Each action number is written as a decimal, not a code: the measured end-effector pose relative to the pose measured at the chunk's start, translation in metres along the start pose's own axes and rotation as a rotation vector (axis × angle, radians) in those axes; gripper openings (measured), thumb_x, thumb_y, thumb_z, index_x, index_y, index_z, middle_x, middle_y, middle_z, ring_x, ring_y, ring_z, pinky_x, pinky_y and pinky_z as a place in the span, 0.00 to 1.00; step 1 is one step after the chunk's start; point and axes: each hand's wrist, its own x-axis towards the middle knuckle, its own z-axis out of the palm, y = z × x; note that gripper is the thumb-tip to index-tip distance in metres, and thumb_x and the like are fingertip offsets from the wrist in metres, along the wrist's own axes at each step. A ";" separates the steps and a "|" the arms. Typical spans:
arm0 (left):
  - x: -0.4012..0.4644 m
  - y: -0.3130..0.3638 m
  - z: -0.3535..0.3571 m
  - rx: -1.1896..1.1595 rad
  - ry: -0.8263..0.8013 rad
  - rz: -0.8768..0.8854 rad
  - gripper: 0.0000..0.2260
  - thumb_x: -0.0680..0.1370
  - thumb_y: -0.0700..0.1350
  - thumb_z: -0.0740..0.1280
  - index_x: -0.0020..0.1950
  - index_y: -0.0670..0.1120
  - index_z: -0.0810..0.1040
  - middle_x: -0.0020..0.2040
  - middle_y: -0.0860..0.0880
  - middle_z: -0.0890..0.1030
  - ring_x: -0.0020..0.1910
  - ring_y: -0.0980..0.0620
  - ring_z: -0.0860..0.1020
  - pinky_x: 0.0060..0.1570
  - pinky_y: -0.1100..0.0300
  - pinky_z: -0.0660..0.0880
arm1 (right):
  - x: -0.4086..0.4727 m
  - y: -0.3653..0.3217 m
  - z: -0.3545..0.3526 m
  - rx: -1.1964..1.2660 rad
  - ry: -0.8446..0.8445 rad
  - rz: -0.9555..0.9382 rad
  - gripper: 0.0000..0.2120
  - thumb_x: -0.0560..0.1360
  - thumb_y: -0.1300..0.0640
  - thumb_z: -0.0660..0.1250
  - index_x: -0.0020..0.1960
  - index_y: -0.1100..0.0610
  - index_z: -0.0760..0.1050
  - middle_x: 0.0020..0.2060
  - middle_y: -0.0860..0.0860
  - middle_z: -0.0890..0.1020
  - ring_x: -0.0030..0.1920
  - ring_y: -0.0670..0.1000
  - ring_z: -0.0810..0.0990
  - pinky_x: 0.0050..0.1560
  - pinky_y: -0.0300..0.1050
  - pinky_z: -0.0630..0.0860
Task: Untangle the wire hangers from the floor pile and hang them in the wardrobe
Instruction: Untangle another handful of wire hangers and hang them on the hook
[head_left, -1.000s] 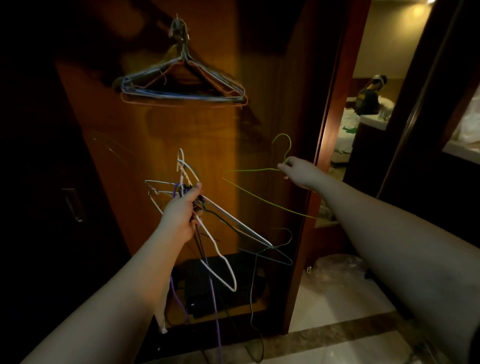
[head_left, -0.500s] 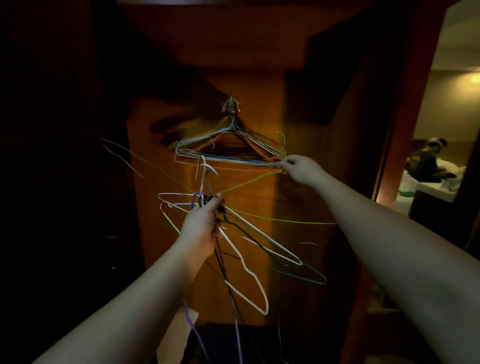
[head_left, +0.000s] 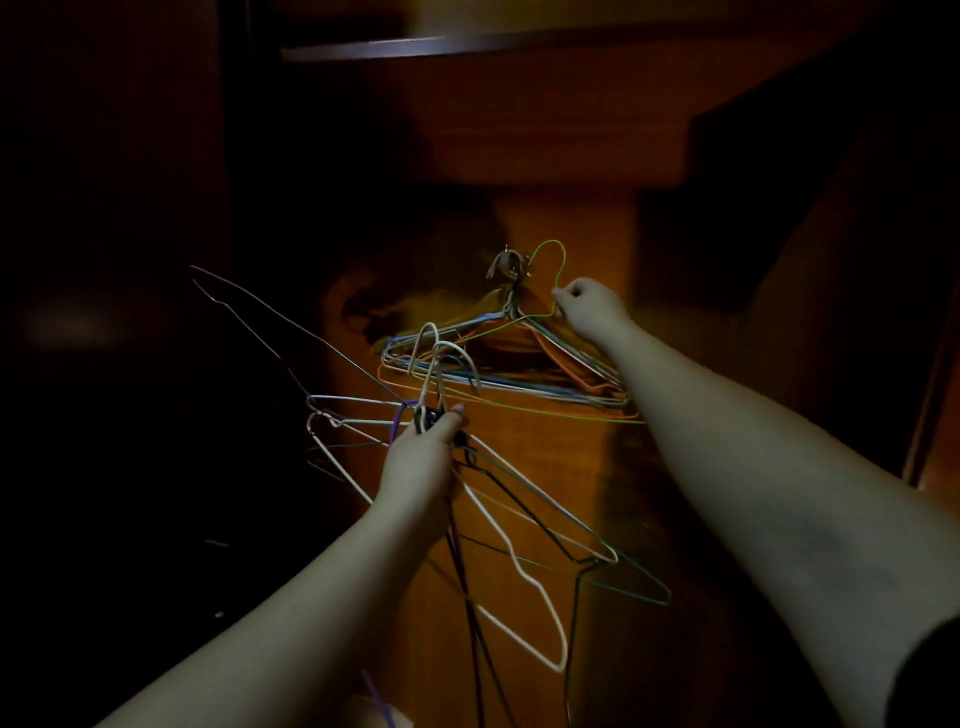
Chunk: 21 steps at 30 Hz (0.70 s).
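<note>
Right hand: the right hand (head_left: 589, 312), at about 1 o'clock from the frame's middle, pinches the neck of the green hanger (head_left: 558, 270) just under its hook, fingers curled round the wire.
Green hanger: its hook stands upright, just to the 3 o'clock side of the wall hook (head_left: 506, 266); whether the two touch I cannot tell. Its thin lower wire runs toward 4 o'clock, crossing in front of the hung bunch.
Hung hangers: a bunch of hung hangers (head_left: 519, 374), grey, blue and orange wires, dangles from the wall hook against the wardrobe's back panel (head_left: 566, 208), a little blurred.
Left hand: the left hand (head_left: 423, 457), at about 7 o'clock from the middle, grips the tangled bundle (head_left: 519, 519) by its gathered necks, thumb tip raised toward 12 o'clock.
Tangled bundle: white hooks rise above the fist toward 12 o'clock and overlap the hung bunch in the picture. White, black, teal and grey frames splay down toward 5 o'clock. A purple wire (head_left: 397, 423) loops at the fist's 10 o'clock side, and long thin wires stretch off to 10 o'clock into the dark.
Wardrobe: a shelf edge (head_left: 467, 47) crosses at 12 o'clock; the sides lie in deep shadow.
Arms: both forearms are bare, with a dark sleeve edge (head_left: 930, 670) at 4 o'clock.
</note>
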 end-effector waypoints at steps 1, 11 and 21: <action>0.004 0.000 0.001 0.008 0.002 0.005 0.11 0.79 0.52 0.68 0.53 0.45 0.80 0.36 0.47 0.74 0.24 0.55 0.66 0.23 0.61 0.62 | 0.008 -0.002 0.003 0.015 0.003 0.002 0.10 0.82 0.48 0.58 0.52 0.54 0.72 0.39 0.48 0.75 0.34 0.46 0.70 0.32 0.42 0.65; 0.033 0.005 -0.006 -0.004 -0.022 0.006 0.11 0.79 0.52 0.67 0.52 0.44 0.80 0.32 0.50 0.73 0.20 0.57 0.68 0.21 0.65 0.64 | 0.053 -0.021 0.028 0.010 0.034 0.015 0.12 0.82 0.49 0.59 0.56 0.57 0.74 0.42 0.52 0.75 0.37 0.49 0.71 0.33 0.43 0.65; 0.052 0.009 -0.029 0.047 -0.058 0.037 0.08 0.79 0.52 0.68 0.50 0.48 0.80 0.42 0.49 0.80 0.34 0.52 0.72 0.36 0.58 0.68 | 0.052 -0.022 0.060 -0.021 0.000 -0.026 0.12 0.83 0.50 0.56 0.57 0.58 0.73 0.38 0.50 0.74 0.34 0.48 0.70 0.33 0.43 0.65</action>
